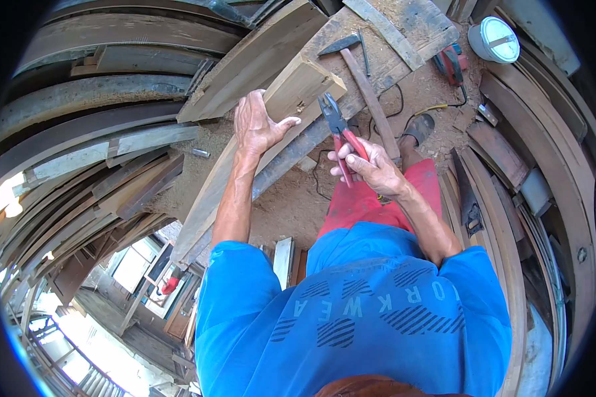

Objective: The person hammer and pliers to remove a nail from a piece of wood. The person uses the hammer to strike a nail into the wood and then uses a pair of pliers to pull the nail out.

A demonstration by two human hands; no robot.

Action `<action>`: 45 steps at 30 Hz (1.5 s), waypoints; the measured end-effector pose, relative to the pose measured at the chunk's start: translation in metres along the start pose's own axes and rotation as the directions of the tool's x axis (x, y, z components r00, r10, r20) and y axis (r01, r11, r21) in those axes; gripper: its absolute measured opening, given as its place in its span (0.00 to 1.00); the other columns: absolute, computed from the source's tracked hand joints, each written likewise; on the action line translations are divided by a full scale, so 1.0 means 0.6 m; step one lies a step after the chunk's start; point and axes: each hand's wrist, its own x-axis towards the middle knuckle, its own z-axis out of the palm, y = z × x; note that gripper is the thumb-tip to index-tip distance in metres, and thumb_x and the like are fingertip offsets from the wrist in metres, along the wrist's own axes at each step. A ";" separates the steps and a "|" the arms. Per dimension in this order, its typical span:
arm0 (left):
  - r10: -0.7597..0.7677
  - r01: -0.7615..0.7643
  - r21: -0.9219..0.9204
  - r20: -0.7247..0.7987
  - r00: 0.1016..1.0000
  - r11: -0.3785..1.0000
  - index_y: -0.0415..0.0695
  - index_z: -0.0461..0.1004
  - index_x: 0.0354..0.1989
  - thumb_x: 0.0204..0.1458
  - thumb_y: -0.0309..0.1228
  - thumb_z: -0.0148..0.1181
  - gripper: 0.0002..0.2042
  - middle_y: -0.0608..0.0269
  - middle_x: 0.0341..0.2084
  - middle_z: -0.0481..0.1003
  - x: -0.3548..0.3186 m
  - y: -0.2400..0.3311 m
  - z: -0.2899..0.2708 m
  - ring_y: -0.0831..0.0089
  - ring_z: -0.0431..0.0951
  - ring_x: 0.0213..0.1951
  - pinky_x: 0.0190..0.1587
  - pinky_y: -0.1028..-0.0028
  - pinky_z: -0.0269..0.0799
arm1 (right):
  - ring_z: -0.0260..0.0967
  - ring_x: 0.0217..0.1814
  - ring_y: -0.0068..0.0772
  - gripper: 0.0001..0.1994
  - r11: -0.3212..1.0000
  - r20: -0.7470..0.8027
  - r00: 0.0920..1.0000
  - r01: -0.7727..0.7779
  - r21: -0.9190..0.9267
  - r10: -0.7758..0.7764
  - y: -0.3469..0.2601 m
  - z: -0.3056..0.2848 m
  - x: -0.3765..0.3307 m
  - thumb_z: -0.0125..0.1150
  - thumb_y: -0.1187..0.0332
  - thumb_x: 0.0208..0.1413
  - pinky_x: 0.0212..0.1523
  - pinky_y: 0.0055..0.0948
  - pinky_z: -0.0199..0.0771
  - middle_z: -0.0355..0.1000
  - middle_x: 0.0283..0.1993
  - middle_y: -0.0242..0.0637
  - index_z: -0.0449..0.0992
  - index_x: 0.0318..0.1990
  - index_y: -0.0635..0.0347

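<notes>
In my right hand (371, 165) is a pair of pliers (335, 121) with red handles and dark metal jaws. My fingers and thumb close round the handles, and the jaws point away from me, near the end of a wooden beam (301, 81). That beam lies on a worn wooden bench (288, 169), and a rough, splintered spot (300, 106) shows near its end. My left hand (257, 124) grips the beam's edge, thumb stretched across it; the fingertips are partly hidden. A hammer (366, 89) with a wooden handle rests on the bench, right of the beam.
Stacked boards (112, 89) crowd the left side, and more planks (530, 126) line the right. A white lidded bucket (495, 41) stands at the far right, near a red power tool (453, 66) with a cord. A handsaw (468, 195) leans among planks.
</notes>
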 end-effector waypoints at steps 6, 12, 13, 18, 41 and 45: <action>-0.017 0.017 -0.010 0.010 1.000 1.000 0.35 0.70 0.55 0.29 0.52 0.87 0.47 0.46 0.46 0.78 -0.001 0.003 0.001 0.47 0.78 0.50 0.54 0.53 0.73 | 0.84 0.50 0.38 0.18 0.924 0.065 0.966 -0.259 0.281 0.251 0.024 0.021 0.005 0.65 0.54 0.68 0.46 0.36 0.87 0.77 0.58 0.45 0.71 0.54 0.56; -0.014 0.014 -0.018 0.016 1.000 1.000 0.34 0.71 0.55 0.30 0.50 0.87 0.46 0.45 0.46 0.79 0.000 0.000 0.001 0.47 0.78 0.50 0.54 0.53 0.74 | 0.85 0.48 0.41 0.17 0.897 0.146 0.963 -0.263 0.355 0.225 0.048 0.046 0.031 0.65 0.55 0.68 0.43 0.39 0.90 0.77 0.58 0.50 0.70 0.53 0.54; -0.006 0.006 -0.028 0.011 1.000 1.000 0.34 0.71 0.54 0.30 0.50 0.87 0.46 0.45 0.46 0.79 0.000 -0.003 0.001 0.47 0.78 0.50 0.54 0.53 0.74 | 0.85 0.48 0.41 0.17 0.864 0.180 0.958 -0.280 0.419 0.223 0.051 0.044 0.032 0.65 0.55 0.68 0.43 0.40 0.91 0.78 0.57 0.52 0.70 0.53 0.55; 0.003 -0.003 -0.037 0.008 1.000 0.999 0.35 0.71 0.53 0.30 0.50 0.87 0.45 0.45 0.46 0.79 -0.002 -0.005 -0.001 0.47 0.78 0.49 0.53 0.54 0.74 | 0.85 0.45 0.41 0.15 0.779 0.147 0.969 -0.245 0.578 0.196 0.044 0.054 0.030 0.61 0.58 0.71 0.40 0.42 0.91 0.79 0.53 0.56 0.68 0.53 0.57; 0.013 -0.013 -0.024 0.000 1.000 1.000 0.36 0.70 0.54 0.30 0.53 0.85 0.46 0.47 0.43 0.78 0.004 -0.004 -0.002 0.47 0.78 0.48 0.51 0.53 0.74 | 0.81 0.33 0.31 0.20 0.920 -0.213 0.948 -0.146 0.364 0.235 0.059 0.104 0.001 0.50 0.58 0.76 0.33 0.29 0.86 0.80 0.47 0.48 0.60 0.67 0.59; -0.020 0.018 -0.025 -0.091 0.996 1.000 0.37 0.71 0.52 0.30 0.58 0.84 0.46 0.46 0.42 0.78 0.011 0.003 0.011 0.48 0.78 0.46 0.50 0.53 0.74 | 0.80 0.36 0.27 0.20 0.987 -0.305 0.940 -0.129 0.096 0.153 0.069 0.086 0.011 0.50 0.59 0.76 0.34 0.27 0.84 0.79 0.48 0.44 0.62 0.66 0.61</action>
